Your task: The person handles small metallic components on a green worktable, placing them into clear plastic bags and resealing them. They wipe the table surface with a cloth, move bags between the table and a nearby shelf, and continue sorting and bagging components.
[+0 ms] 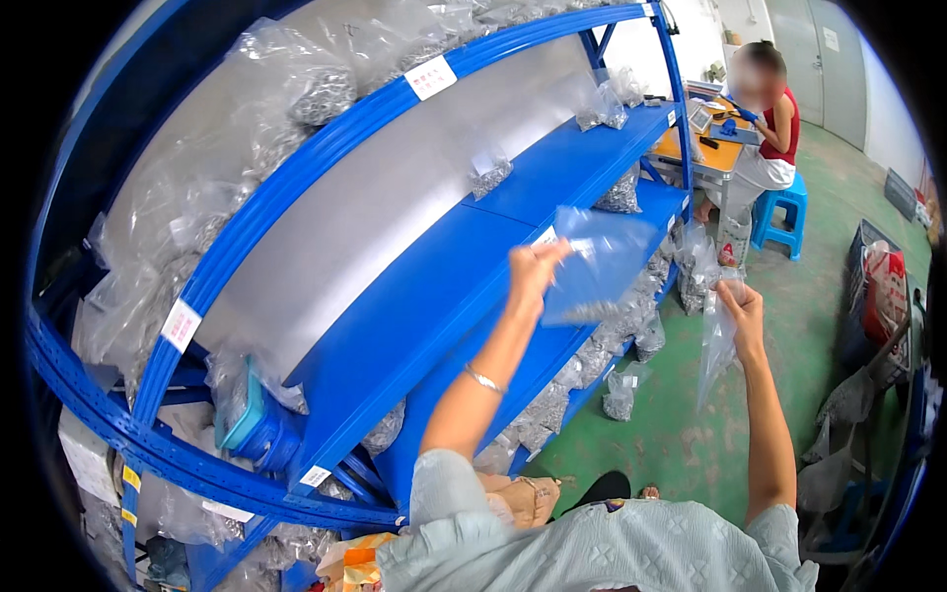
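My left hand (533, 271) is raised in front of the blue shelf, fingers pinched on the upper left edge of a clear plastic bag (595, 259). That bag hangs tilted and slightly blurred, so I cannot tell whether anything lies inside it. To the right, over the green floor, my right hand (742, 311) grips the top of a second clear plastic bag (718, 345), which hangs down narrow and crumpled. The two bags are apart from each other. A metal bracelet (483, 378) circles my left wrist.
Blue metal shelving (395, 286) curves along my left, with bags of small metal parts (321, 94) on its upper level and more below. A small filled bag (619, 397) stands on the floor. Far right, a person (779, 128) sits on a blue stool (781, 215) at a table. Dark crates (873, 296) line the right.
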The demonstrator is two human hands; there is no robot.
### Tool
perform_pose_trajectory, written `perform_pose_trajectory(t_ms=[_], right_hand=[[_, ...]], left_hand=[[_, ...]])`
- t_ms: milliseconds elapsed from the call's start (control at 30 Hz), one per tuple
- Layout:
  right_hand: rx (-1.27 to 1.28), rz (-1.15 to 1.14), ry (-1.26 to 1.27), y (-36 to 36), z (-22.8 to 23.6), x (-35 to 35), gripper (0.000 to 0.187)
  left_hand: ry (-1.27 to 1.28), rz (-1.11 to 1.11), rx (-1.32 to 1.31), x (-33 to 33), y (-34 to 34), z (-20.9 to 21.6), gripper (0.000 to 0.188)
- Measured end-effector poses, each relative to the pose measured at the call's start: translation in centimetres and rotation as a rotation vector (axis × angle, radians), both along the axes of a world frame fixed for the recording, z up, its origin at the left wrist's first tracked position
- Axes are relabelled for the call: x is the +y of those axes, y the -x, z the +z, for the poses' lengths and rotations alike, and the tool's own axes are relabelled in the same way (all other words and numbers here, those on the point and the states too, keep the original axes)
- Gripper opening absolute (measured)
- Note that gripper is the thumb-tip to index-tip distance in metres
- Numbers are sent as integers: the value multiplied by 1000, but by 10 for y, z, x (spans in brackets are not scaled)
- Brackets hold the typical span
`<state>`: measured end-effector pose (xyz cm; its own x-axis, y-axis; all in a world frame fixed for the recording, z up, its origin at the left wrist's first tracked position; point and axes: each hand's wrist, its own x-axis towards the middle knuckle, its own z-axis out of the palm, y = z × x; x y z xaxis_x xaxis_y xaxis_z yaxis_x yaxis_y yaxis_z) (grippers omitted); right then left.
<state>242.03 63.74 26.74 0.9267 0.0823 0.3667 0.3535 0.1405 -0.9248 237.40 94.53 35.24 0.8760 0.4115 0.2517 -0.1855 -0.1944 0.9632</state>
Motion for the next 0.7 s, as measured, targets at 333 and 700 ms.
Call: perform_pose_trajectory(t_ms=[333, 700], right_hand=[[126, -304, 295, -119, -47, -18, 23], [319, -505, 382, -169, -114, -5, 27]], left_hand=[[117, 255, -205, 186, -279, 55, 26], [552, 615, -274, 364, -407, -73, 26]])
